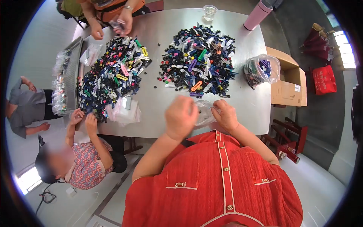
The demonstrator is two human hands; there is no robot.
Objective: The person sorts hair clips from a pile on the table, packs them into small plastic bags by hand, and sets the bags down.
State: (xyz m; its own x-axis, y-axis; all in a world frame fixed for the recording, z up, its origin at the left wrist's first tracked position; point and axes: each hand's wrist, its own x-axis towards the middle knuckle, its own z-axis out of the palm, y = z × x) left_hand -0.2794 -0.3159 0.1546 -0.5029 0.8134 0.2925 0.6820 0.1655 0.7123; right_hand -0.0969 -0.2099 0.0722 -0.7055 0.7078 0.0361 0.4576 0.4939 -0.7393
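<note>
A clear plastic bag (204,114) lies at the table's near edge, with a few small dark bits in it. My right hand (226,114) pinches the bag's right side. My left hand (181,116), blurred by motion, is at the bag's left side; its fingers are smeared and what they hold cannot be made out. Just beyond both hands spreads a large pile of small clips (198,62), mostly black, white and dark blue. An orange clip (196,86) and a purple clip (192,65) stand out in it.
A second clip pile (113,75) lies left, with flat clear bags (126,109) beside it. Two co-workers' hands are at that pile. A filled bag (261,70) and an open cardboard box (287,81) stand right. A cup (210,12) and pink bottle (258,15) are at the back.
</note>
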